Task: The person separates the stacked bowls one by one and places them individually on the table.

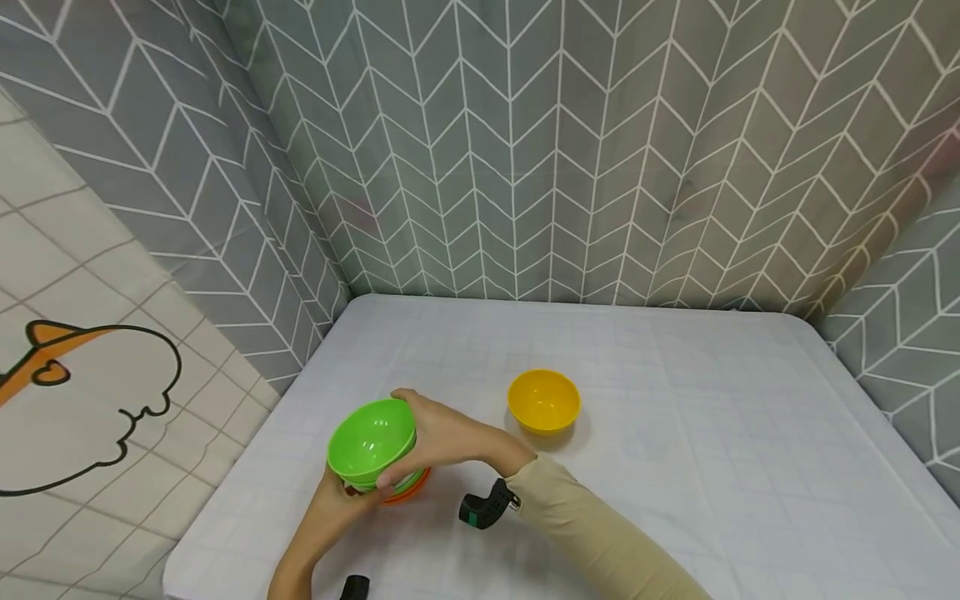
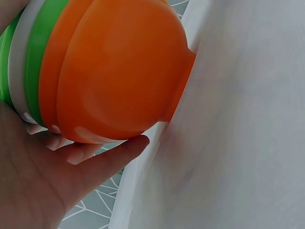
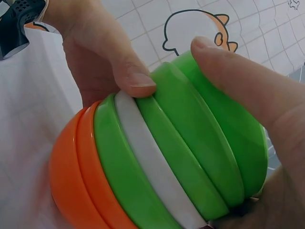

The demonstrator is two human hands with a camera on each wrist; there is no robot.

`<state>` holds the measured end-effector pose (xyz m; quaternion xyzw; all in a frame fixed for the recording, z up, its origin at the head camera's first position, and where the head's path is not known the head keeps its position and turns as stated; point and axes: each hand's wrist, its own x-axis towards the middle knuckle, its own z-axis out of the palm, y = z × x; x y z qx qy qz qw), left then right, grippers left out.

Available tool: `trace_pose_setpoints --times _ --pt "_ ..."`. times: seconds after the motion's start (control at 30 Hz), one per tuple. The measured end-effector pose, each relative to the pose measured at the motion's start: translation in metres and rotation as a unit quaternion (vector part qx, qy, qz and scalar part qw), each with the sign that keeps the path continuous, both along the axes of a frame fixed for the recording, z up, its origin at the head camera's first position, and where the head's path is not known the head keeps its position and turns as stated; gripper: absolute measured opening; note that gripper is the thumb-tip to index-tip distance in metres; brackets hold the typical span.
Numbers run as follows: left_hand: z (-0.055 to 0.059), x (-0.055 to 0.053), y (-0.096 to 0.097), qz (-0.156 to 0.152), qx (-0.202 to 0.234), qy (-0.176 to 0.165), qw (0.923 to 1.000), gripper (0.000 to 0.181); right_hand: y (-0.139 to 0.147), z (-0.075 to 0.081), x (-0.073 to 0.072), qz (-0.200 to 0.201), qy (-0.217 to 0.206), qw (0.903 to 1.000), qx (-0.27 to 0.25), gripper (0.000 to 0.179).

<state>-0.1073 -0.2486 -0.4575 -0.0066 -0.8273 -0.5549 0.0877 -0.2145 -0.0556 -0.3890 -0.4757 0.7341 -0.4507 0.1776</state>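
Observation:
Bowls stand nested in a stack at the left of the table, orange bowls (image 2: 119, 71) at the bottom. Above them come a green bowl (image 3: 126, 157), a white bowl (image 3: 155, 167) and more green ones. My right hand (image 1: 444, 432) grips the top green bowl (image 1: 367, 442), thumb on the near side and fingers at the far rim. With its thumb on the bowl rims, my left hand (image 1: 339, 505) holds the stack from the near left. In the left wrist view the lowest orange bowl's foot is at the cloth; the bowls' insides below the top are hidden.
A yellow bowl (image 1: 543, 402) stands on the white-covered table (image 1: 675, 433), to the right of the stack. Grey patterned curtains (image 1: 525, 150) surround the table's back and sides. Black wrist devices (image 1: 486, 505) are worn on both arms.

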Motion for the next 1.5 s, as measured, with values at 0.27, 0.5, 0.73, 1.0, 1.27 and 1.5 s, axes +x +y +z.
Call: trace_pose_setpoints --times 0.27,0.5,0.73,1.0,1.27,1.5 --pt "-0.001 0.004 0.000 0.008 -0.006 -0.014 0.9999 0.080 -0.003 -0.005 0.005 0.002 -0.022 0.9997 -0.009 0.088" --pt "0.000 0.000 0.001 0.011 -0.003 -0.008 0.9999 0.080 -0.002 -0.004 0.005 -0.024 -0.037 0.9989 -0.013 0.096" --pt "0.000 0.002 0.002 0.018 -0.012 -0.032 0.9992 0.087 -0.002 -0.007 0.006 -0.013 -0.022 0.9995 -0.021 0.095" --pt "0.002 -0.001 0.001 0.019 -0.021 -0.019 0.9994 0.089 -0.002 -0.004 0.005 -0.008 0.000 0.9993 -0.036 0.096" --pt "0.001 -0.001 0.001 0.007 -0.020 0.000 0.9998 0.086 -0.004 -0.004 0.008 -0.048 -0.008 0.9975 -0.052 0.095" --pt "0.000 -0.001 0.000 0.004 -0.018 0.017 0.9997 0.092 0.002 0.010 0.012 -0.068 -0.018 0.9936 -0.088 0.092"
